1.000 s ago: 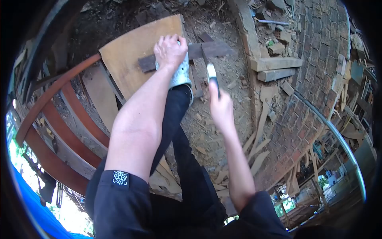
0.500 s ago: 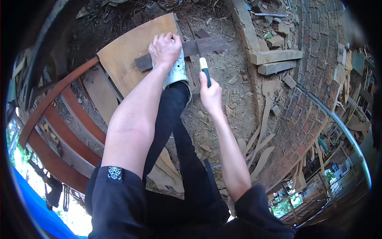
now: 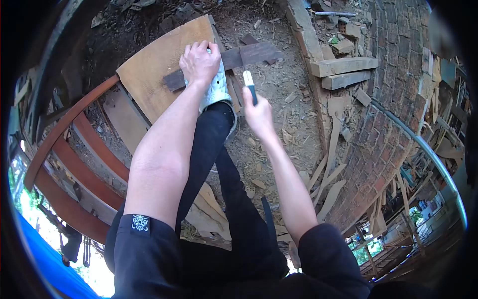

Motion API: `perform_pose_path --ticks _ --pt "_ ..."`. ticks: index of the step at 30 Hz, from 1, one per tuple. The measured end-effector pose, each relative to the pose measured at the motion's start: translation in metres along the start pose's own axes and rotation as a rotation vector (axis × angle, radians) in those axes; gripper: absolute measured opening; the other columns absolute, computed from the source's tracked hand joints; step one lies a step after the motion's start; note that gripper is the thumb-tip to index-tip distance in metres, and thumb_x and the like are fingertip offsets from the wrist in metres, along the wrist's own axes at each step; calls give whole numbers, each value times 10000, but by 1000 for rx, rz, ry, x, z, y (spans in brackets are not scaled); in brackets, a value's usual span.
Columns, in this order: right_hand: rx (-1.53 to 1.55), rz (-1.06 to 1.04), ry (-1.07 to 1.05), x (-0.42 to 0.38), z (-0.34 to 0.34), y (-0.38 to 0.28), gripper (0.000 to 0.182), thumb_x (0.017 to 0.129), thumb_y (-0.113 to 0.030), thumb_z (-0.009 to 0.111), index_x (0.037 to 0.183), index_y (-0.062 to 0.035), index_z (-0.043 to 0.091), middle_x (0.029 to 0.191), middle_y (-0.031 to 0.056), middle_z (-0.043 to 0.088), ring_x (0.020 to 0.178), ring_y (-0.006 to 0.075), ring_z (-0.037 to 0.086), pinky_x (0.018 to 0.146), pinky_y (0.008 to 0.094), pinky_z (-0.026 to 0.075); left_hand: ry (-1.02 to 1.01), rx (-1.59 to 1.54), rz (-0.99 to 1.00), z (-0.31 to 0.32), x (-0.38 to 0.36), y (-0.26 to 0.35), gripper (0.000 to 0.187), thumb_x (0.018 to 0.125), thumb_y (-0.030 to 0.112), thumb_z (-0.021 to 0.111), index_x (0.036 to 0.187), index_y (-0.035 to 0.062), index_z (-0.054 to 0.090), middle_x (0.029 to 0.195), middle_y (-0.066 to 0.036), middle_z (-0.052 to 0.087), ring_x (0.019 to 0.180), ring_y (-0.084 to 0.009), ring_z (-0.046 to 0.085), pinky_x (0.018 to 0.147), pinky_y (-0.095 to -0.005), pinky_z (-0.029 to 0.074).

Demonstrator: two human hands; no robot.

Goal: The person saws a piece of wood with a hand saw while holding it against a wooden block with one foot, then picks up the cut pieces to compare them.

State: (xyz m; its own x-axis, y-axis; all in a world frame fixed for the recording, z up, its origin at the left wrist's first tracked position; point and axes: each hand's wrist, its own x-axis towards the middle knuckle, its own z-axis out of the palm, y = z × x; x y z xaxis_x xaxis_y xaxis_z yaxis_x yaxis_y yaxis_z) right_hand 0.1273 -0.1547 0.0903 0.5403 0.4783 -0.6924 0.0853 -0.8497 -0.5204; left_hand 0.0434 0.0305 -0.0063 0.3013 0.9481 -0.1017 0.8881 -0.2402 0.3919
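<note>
Head view, looking down past the person's own arms and black-trousered leg to a dirt floor [image 3: 294, 94] littered with wood chips. At far left a blue sheet [image 3: 45, 259] is cut off by the dark round edge of the picture, and beside it lie curved reddish wooden ribs [image 3: 74, 164], their far ends lost in the same dark rim. On the left sleeve sits a small pale emblem [image 3: 140, 223]; it is too small to make out, and no writing can be read on it. Above, a broad pale plank [image 3: 154, 65] lies on the ground. Across it rests a dark narrow strip of wood [image 3: 249, 54]. The left hand [image 3: 200, 62] lies flat on that strip, fingers spread and pressing down, covering its middle part. Under the hand a light-coloured shoe [image 3: 216, 92] shows, partly hidden by the wrist; whether it stands on the strip cannot be told. Just to the right, the right hand [image 3: 257, 113] is closed round a dark-handled tool [image 3: 249, 83] with a pale end pointing at the strip; what kind of tool it is stays unclear, and its tip is near the strip but seems apart from it. Farther right two short timber blocks [image 3: 343, 72] lie against a curved brick wall [image 3: 393, 99]. Long thin offcuts [image 3: 328, 184] lie at the wall's foot.
</note>
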Motion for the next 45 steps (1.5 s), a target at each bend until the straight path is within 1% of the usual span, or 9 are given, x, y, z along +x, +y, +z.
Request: perform_pose_path --ticks 5,8,11,19,21,29,35,40,45 --pt "9 -83 43 -127 -33 38 438 1087 -409 631 1047 19 713 789 213 692 727 402 685 698 472 522 -23 6 -33 3 -2 -1 338 962 318 574 922 83 813 1054 -124 795 1095 -328 699 964 -494 527" --pt "72 439 -85 -324 -104 121 372 1095 -329 599 1073 34 678 721 114 613 676 190 610 646 387 480 2 -11 3 2 -5 -4 373 975 352 570 924 61 797 1087 -133 786 1037 -343 714 946 -502 553" --pt "72 573 49 -424 -123 157 448 1122 -375 563 918 20 622 669 23 550 598 126 538 557 331 402 -29 13 10 -2 -4 -2 376 980 348 561 935 59 797 1084 -136 786 1037 -350 713 937 -500 556" --pt "298 437 199 -311 -101 198 476 1121 -426 579 853 -34 550 659 -18 518 580 100 494 533 320 373 69 29 151 3 -6 -3 366 996 383 599 964 78 799 1028 -123 780 1052 -323 702 935 -469 534" --pt "255 305 187 -291 -93 200 476 1103 -434 608 860 -27 562 653 -2 511 593 109 495 544 329 380 113 97 531 -2 -4 2 398 983 474 660 961 105 807 958 -90 761 1005 -300 703 918 -473 499" --pt "249 185 145 -311 -65 184 467 1060 -420 682 885 6 605 636 22 489 629 103 450 556 348 366 -404 526 676 -14 -9 29 743 747 613 884 1211 54 727 1232 -118 681 1199 -300 644 956 -486 513" --pt "143 110 173 -319 -67 179 473 1011 -441 744 891 -2 618 619 78 531 571 176 520 558 379 414 -325 497 613 -12 -17 25 681 763 432 906 1261 40 657 1242 -166 663 1209 -336 647 973 -499 534" --pt "-98 -45 258 -280 -52 171 502 945 -519 790 909 -42 638 672 181 676 676 430 714 608 500 522 -258 323 455 -22 4 4 625 829 407 872 1249 10 634 1248 -197 651 1162 -380 684 963 -509 575" --pt "-243 -339 345 -193 -16 151 522 946 -561 769 940 -53 650 739 189 709 693 403 731 617 493 552 -104 171 160 -55 35 -17 692 855 447 839 1301 -23 595 1289 -214 613 1227 -393 648 1009 -503 574"
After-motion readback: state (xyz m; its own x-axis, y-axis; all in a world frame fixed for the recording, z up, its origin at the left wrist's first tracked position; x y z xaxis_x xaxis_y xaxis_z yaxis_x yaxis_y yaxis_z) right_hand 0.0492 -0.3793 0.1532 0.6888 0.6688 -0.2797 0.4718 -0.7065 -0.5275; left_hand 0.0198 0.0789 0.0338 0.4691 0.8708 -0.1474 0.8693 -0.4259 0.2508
